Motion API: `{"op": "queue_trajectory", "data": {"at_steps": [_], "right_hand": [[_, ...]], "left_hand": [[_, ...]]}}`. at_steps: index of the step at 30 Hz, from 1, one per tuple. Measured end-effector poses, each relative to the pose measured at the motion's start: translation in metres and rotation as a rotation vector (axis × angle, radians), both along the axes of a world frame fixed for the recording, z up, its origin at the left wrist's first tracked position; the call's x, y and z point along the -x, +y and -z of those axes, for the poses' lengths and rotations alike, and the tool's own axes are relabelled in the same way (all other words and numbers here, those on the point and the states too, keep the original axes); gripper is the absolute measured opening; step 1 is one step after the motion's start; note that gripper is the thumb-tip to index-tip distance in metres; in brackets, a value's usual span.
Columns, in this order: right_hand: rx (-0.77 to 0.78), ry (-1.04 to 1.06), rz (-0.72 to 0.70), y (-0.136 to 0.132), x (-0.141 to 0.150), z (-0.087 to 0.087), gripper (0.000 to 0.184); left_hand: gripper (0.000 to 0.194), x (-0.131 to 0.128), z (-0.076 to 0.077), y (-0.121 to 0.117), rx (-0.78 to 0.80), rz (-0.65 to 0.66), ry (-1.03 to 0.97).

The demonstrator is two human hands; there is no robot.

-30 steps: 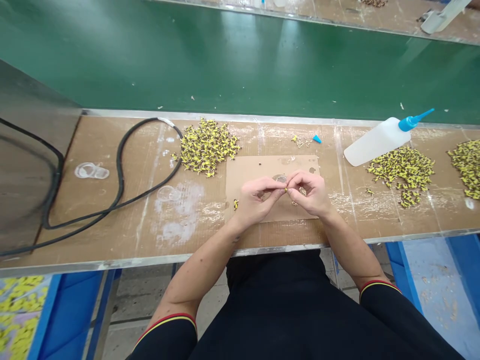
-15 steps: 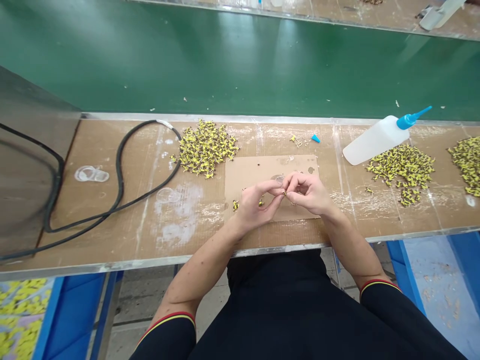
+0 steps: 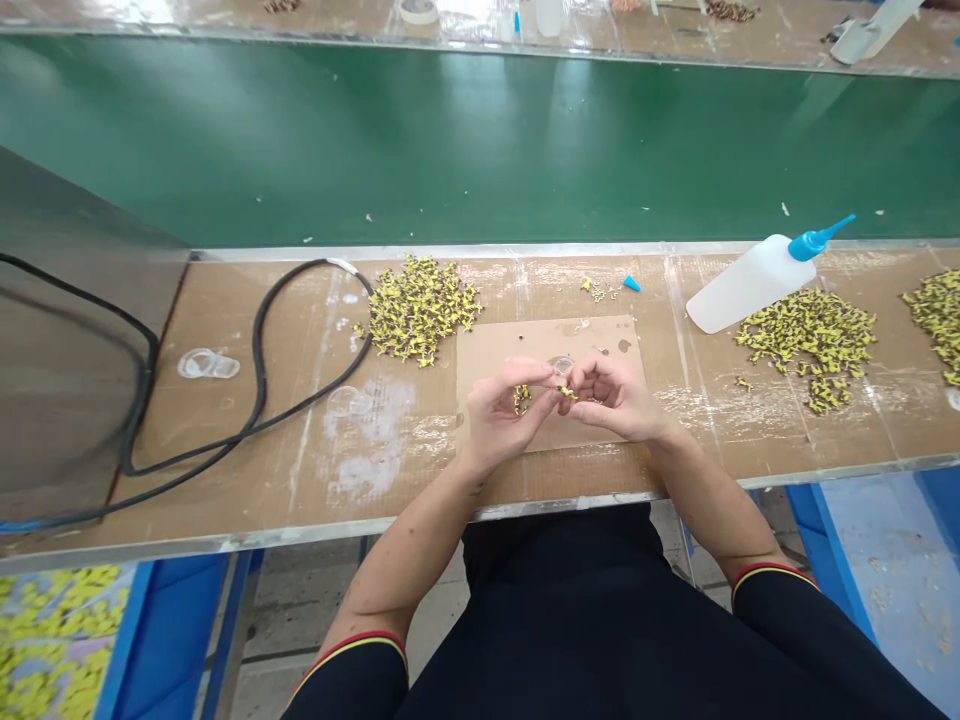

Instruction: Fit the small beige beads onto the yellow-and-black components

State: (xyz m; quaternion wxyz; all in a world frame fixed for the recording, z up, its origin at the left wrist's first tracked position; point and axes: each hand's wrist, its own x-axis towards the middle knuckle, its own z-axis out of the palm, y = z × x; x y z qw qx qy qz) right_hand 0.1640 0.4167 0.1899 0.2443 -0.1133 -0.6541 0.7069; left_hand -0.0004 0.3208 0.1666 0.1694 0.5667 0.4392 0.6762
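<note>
Two hands of mine meet over the cardboard sheet (image 3: 480,345), and my left hand (image 3: 501,412) has its thumb and forefinger pinched on a small yellow-and-dark piece (image 3: 568,393). My right hand (image 3: 616,397) is half curled just beside it, finger and thumb slightly parted; I cannot tell whether they touch the piece. Small yellow pieces (image 3: 521,398) show on the sheet inside the curve of my left hand, and a clear round dish (image 3: 561,364) sits just beyond my fingertips. My forearms cross the near edge of the desk (image 3: 675,470). There is open room from the sheet's right edge to the white bottle (image 3: 750,285), which lies slanting beside the right pile (image 3: 810,335). Past the sheet's far edge are a blue cap (image 3: 631,284) and pale bits (image 3: 604,291). The left pile (image 3: 424,308) lies near the sheet's far left corner, with the black cable (image 3: 259,350) looping against its left side and bare desk below.

Compared with a second ago, when both sets of fingertips closed together, my right fingers are looser and more of the piece shows. The piles and bottle have stayed put, while my view takes in more of the far bench (image 3: 480,25)
</note>
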Motion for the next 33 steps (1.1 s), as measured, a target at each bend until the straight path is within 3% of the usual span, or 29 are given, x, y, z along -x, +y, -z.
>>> {"op": "queue_trajectory", "data": {"at_steps": [4, 10, 17, 24, 33], "right_hand": [[-0.110, 0.030, 0.063, -0.004, 0.001, 0.000, 0.022], [-0.532, 0.113, 0.300, -0.005, 0.005, 0.000, 0.011], [-0.759, 0.186, 0.405, -0.006, 0.006, -0.001, 0.015], [-0.835, 0.185, 0.423, -0.006, 0.006, -0.001, 0.015], [-0.794, 0.220, 0.397, -0.006, 0.005, 0.004, 0.019]], "left_hand": [[0.031, 0.003, -0.003, 0.002, -0.055, 0.013, 0.035], [0.023, 0.006, -0.015, 0.006, -0.131, -0.056, 0.258], [0.022, 0.007, -0.018, 0.006, -0.151, -0.094, 0.349], [0.023, 0.009, -0.014, 0.006, -0.162, -0.102, 0.376], [0.027, 0.008, -0.016, 0.006, -0.179, -0.139, 0.428]]}}
